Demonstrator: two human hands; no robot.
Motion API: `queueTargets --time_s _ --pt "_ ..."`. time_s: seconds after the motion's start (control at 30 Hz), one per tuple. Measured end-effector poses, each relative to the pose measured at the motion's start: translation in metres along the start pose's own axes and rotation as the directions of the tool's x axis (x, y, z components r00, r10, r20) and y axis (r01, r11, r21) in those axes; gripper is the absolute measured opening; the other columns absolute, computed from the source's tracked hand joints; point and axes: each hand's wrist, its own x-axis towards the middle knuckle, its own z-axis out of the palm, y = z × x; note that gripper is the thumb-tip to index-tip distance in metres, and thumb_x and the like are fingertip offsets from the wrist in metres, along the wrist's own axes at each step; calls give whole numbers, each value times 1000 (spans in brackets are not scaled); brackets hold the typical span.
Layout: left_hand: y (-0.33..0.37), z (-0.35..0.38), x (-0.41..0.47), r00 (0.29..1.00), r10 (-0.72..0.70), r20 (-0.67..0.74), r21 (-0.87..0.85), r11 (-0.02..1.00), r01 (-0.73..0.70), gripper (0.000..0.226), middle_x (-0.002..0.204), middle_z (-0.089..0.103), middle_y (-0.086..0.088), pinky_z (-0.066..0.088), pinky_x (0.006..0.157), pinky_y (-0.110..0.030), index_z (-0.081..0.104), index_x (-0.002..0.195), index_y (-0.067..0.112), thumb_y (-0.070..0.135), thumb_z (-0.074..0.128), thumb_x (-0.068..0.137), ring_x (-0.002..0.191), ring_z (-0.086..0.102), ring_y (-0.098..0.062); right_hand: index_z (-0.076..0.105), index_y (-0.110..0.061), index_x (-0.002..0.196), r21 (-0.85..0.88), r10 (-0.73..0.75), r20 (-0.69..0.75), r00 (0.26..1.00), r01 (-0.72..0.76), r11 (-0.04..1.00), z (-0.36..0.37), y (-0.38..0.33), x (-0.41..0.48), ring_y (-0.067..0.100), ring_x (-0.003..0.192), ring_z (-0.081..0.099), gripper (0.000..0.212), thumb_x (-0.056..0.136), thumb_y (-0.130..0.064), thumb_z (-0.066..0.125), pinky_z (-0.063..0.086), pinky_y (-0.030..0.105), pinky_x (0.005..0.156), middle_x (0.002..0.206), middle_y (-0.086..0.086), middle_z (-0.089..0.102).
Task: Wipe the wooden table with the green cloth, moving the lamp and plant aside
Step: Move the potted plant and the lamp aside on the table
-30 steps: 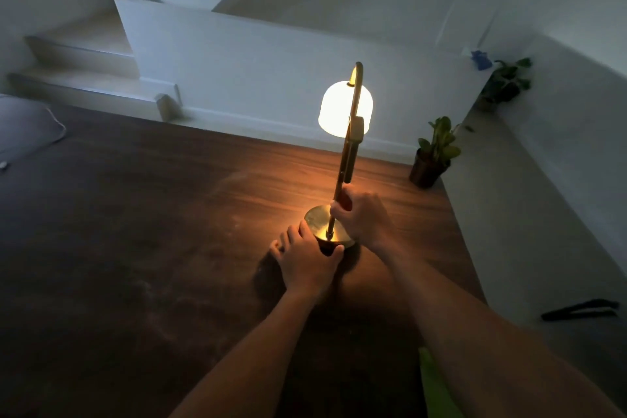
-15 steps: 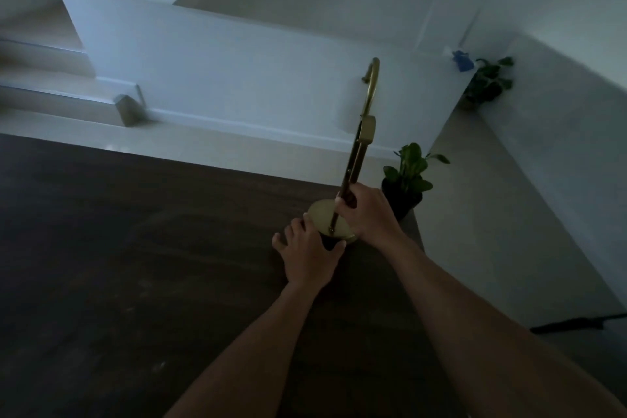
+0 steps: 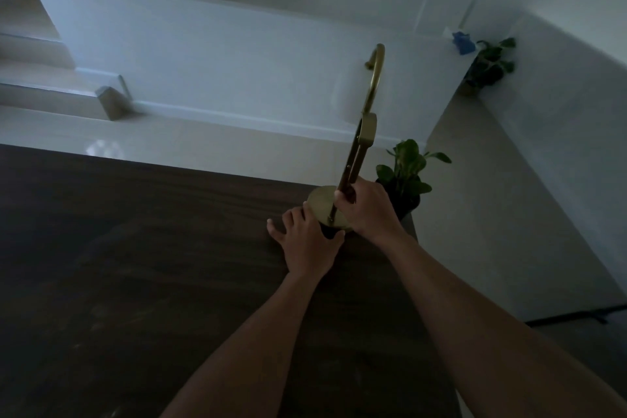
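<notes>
Right grip [image 3: 368, 210]: I see it closed round the thin stem of the lamp [image 3: 368, 132], low down, just above the round base.
Left grip [image 3: 305, 241]: it lies flat on the bench [image 3: 135, 265], fingers spread and fairly straight, holding nothing. Its thumb side rests against the near-left rim of the lamp's base.
Lamp: brass and unlit, it stands upright between the two grips. The stem rises out of the right grip and curls into a hook at the top. The shade is too dim for me to make out.
Plant [image 3: 405, 173]: a small potted one just beyond the right grip, at the bench's far right corner, with its pot partly hidden behind that grip.
Bench: dark wood, spreading left of both grips and back toward me.
Second plant [image 3: 490, 64]: well beyond the right grip, up by the wall, with a blue object [image 3: 462, 42] just beside it.
</notes>
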Motion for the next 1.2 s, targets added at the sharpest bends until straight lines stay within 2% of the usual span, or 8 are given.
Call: queueTargets --time_s 0.17,0.37,0.5,0.6,0.7,0.8,0.97,1.2 --pt "-1 5 1 1000 4 -4 -10 1000 -4 84 143 43 -5 4 116 -60 36 141 17 61 66 76 138 31 -23 54 -21 89 33 11 0 1000 -11 999 6 4 -3 -4 69 53 8 96 -25 55 35 9 60 76 -16 52" --pt "-2 5 -1 1000 11 20 -24 1000 -11 90 146 39 -8 0 116 -61 30 144 15 63 64 76 140 28 -25 58 -16 98 98 54 -49 997 -49 994 13 5 -8 6 81 61 12 96 -28 54 47 16 69 89 -4 63" --pt "-9 -5 -6 992 53 118 -15 999 -51 106 152 30 -10 -4 114 -59 17 151 14 72 61 73 143 23 -26 55 -18 122 88 79 -18 997 -77 993 11 6 -25 8 92 59 27 100 -30 48 47 21 77 102 -6 61" --pt "-18 -21 -22 986 127 104 -78 990 -119 90 149 34 -7 5 117 -56 27 146 18 63 63 78 140 27 -25 47 -20 134 79 166 -24 986 -164 983 13 9 -51 6 87 55 36 101 -32 43 46 27 75 100 -9 55" --pt "-30 -43 -44 963 249 101 -121 964 -237 45 130 51 -1 28 110 -46 50 125 23 48 58 89 125 45 -20 58 -23 109 16 247 -21 969 -246 969 17 5 -87 4 75 55 23 101 -35 41 41 27 65 88 -7 60" --pt "-40 -66 -70 905 388 175 -157 918 -363 13 98 59 5 41 94 -37 57 97 24 36 55 94 97 58 -15 51 -27 77 -58 262 -16 965 -262 963 16 -9 -127 8 66 55 25 100 -32 43 37 28 59 73 -5 57" --pt "-57 -94 -126 845 504 181 -222 858 -464 9 82 59 11 47 88 -40 58 84 26 32 62 90 79 58 -10 41 -26 62 -119 297 -67 952 -303 945 16 -38 -197 12 60 48 37 98 -33 47 30 30 58 62 -7 47" --pt "-89 -121 -208 748 618 241 -235 785 -573 6 85 59 13 49 89 -41 58 86 31 32 64 88 81 58 -7 36 -25 59 -110 330 -212 920 -358 927 17 -72 -300 19 61 45 42 98 -30 48 29 31 60 59 -8 41"
